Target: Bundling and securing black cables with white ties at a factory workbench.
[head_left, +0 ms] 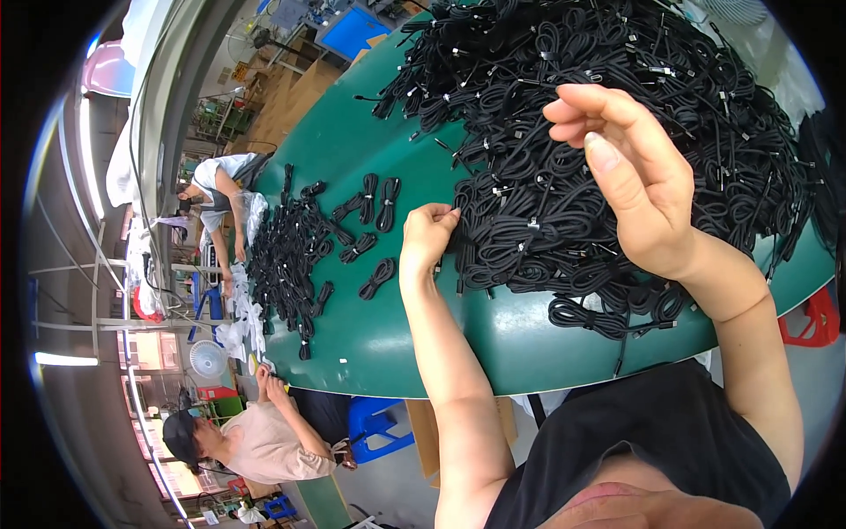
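Note:
My left hand (426,236) is at the near left edge of a big heap of coiled black cables (538,225). Its thumb and fingers are pinched together against the outermost coils; what lies between them is hidden. Over the right part of the heap my right hand (639,172) is raised, holding nothing. Its thumb stands apart from the curled fingers. A bundled cable with plug ends (590,316) lies below the heap, nearer to me.
The green table (388,339) carries a smaller pile of bundled cables (286,256) at left, with several single bundles (377,279) between. Two people (264,432) work beyond the table's left side. A blue stool (374,428) and a red stool (811,322) stand by the table.

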`<state>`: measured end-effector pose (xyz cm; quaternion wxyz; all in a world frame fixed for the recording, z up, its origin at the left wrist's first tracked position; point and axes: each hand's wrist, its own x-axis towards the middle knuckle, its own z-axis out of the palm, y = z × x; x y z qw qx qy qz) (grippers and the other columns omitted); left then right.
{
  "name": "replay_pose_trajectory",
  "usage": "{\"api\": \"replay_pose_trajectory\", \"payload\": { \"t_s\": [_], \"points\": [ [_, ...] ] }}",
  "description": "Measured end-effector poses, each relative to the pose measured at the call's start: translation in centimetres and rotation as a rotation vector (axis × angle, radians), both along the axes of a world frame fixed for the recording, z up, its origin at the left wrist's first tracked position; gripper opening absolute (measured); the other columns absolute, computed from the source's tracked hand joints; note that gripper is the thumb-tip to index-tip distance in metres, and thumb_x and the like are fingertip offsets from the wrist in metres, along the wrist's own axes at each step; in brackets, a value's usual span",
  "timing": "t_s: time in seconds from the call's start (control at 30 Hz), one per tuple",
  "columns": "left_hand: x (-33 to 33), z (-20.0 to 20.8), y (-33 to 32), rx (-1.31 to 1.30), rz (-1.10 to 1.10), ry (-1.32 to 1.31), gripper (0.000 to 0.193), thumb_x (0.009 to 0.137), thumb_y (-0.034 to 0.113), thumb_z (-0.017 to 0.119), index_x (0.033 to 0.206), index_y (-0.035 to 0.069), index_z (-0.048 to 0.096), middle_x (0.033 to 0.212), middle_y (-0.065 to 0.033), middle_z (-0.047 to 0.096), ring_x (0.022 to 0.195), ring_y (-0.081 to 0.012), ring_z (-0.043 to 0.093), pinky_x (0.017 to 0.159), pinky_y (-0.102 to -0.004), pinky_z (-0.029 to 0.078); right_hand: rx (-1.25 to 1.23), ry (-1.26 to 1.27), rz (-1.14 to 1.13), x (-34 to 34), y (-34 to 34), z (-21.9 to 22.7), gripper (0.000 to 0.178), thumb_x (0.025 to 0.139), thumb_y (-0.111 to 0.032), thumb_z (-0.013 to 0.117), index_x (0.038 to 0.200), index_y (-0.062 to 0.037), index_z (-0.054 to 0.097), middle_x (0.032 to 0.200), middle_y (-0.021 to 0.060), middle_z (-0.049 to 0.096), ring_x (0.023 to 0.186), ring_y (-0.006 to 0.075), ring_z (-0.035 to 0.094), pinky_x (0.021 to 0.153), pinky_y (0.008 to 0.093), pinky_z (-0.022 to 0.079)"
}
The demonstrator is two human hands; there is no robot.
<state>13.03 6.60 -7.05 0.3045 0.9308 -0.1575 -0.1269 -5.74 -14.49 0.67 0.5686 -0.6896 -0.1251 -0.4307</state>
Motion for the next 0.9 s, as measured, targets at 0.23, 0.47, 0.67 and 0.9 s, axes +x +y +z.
{"api": "replay_pose_trajectory", "payload": {
  "t_s": [0.23, 0.47, 0.67, 0.9],
  "points": [
    [-1.6, 3.0, -0.7, -0.849, 0.202, 0.066, 0.020, 0.079, 0.011, 0.066, 0.093, -0.001, 0.059, 0.079, -0.0028, 0.060, 0.068, -0.0080, 0.051, 0.062, -0.0197, 0.040, -0.157, -0.022, -0.061, 0.2, 0.7, 0.2, 0.014, 0.084, -0.001, 0.053, 0.096, 0.0046, 0.057, 0.083, 0.0119, 0.057, 0.070, 0.0169, 0.057, 0.061, 0.0255, 0.046],
    [-7.1, 6.3, -4.1, -1.436, -0.139, 0.268, 0.023, 0.085, 0.006, 0.057, 0.106, 0.001, 0.049, 0.113, -0.0174, 0.053, 0.076, -0.0127, 0.054, 0.066, -0.0247, 0.046, -0.442, 0.198, 0.070, 0.1, 2.6, -1.8, 0.020, 0.077, -0.019, 0.064, 0.082, -0.0014, 0.058, 0.075, 0.0104, 0.053, 0.070, 0.0278, 0.055, 0.059, 0.0366, 0.046],
    [-10.1, 5.7, -5.8, -1.509, -0.272, 0.472, 0.028, 0.085, 0.008, 0.056, 0.112, 0.002, 0.050, 0.119, -0.0197, 0.050, 0.081, -0.0195, 0.054, 0.074, -0.0320, 0.047, -0.717, 0.087, -0.226, -0.3, 2.4, -2.0, 0.021, 0.067, -0.018, 0.068, 0.073, -0.0033, 0.055, 0.069, 0.0049, 0.047, 0.064, 0.0184, 0.052, 0.051, 0.0285, 0.043],
    [-10.0, 5.2, -5.2, -1.576, -0.231, 0.581, 0.032, 0.087, 0.009, 0.054, 0.117, 0.000, 0.045, 0.110, -0.0152, 0.054, 0.088, -0.0195, 0.054, 0.082, -0.0340, 0.046, -0.739, -0.011, -0.426, 0.4, 2.3, -2.2, 0.012, 0.065, -0.007, 0.062, 0.074, -0.0020, 0.056, 0.067, 0.0044, 0.048, 0.059, 0.0166, 0.051, 0.049, 0.0269, 0.042]
  ]
}}
